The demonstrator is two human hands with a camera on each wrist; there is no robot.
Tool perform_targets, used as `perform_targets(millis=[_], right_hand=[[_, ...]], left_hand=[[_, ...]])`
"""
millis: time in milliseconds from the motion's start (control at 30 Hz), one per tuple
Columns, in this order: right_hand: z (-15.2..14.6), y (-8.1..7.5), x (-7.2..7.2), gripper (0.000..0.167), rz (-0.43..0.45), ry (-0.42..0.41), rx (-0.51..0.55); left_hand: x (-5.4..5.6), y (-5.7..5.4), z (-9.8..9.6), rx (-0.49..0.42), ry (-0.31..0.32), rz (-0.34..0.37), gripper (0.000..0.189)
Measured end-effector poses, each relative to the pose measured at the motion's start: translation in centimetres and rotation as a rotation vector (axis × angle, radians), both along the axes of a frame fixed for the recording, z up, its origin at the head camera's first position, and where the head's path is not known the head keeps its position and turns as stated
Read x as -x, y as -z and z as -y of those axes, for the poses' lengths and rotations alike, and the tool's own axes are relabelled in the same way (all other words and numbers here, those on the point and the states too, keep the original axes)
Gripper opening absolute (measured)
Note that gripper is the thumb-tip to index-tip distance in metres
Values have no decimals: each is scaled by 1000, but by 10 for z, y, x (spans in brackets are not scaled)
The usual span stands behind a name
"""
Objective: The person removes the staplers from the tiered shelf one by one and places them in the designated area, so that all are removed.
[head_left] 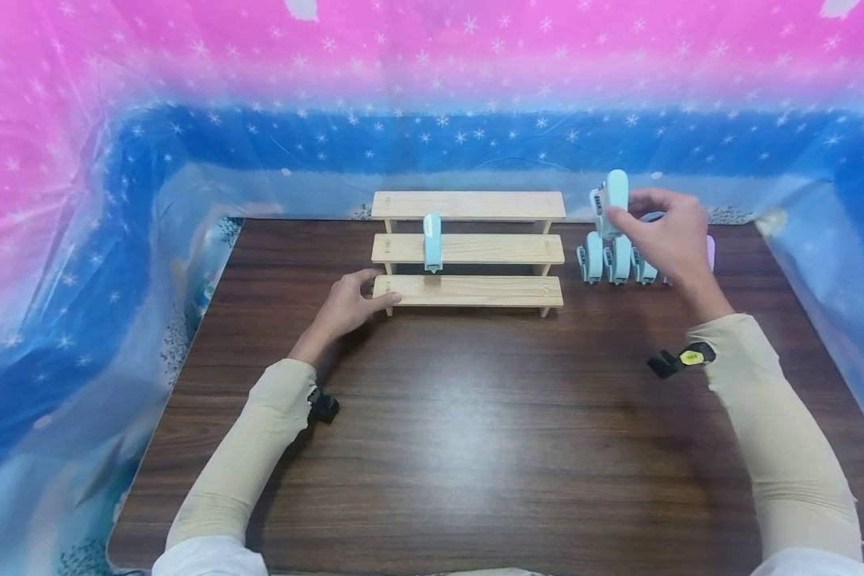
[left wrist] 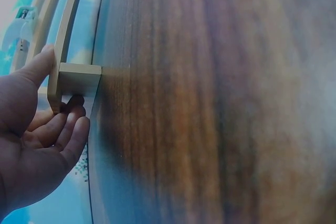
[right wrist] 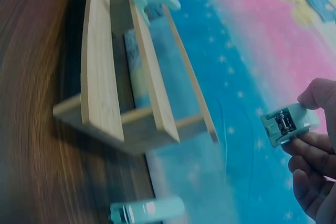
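Note:
A three-tier wooden rack (head_left: 468, 290) stands at the table's back. At the left end of its lowest tier, my left hand (head_left: 349, 306) grips the board, with the thumb on top and fingers beneath. On the middle tier sits one mint-green stapler (head_left: 433, 240). To the right of the rack, my right hand (head_left: 666, 232) pinches another mint-green stapler (head_left: 617, 196) between thumb and fingers, raised above the table. In the right wrist view, the metal inside the held stapler (right wrist: 286, 123) shows at its end.
Several mint-green staplers (head_left: 590, 258) stand in a row right of the rack, partly hidden by the right hand. A purple item (head_left: 710, 252) shows behind the right wrist. The brown wooden table (head_left: 461, 432) is bordered by a pink and blue patterned cloth (head_left: 432, 136).

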State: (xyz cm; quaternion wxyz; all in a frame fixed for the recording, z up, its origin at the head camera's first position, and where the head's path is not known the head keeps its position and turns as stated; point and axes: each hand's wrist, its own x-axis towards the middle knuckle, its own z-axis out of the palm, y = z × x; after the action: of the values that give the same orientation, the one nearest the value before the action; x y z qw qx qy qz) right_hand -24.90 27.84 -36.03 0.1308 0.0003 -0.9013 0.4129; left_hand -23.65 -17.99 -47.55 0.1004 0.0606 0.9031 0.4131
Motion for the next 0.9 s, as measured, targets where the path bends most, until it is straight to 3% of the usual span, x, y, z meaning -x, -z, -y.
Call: perform_targets(millis=[333, 900], right_hand=[[-49, 4, 2, 50, 21, 68, -46], [-129, 20, 0, 42, 60, 121, 36]], left_hand=[[1, 4, 0, 15, 4, -23, 75], [1, 1, -1, 25, -6, -15, 75]])
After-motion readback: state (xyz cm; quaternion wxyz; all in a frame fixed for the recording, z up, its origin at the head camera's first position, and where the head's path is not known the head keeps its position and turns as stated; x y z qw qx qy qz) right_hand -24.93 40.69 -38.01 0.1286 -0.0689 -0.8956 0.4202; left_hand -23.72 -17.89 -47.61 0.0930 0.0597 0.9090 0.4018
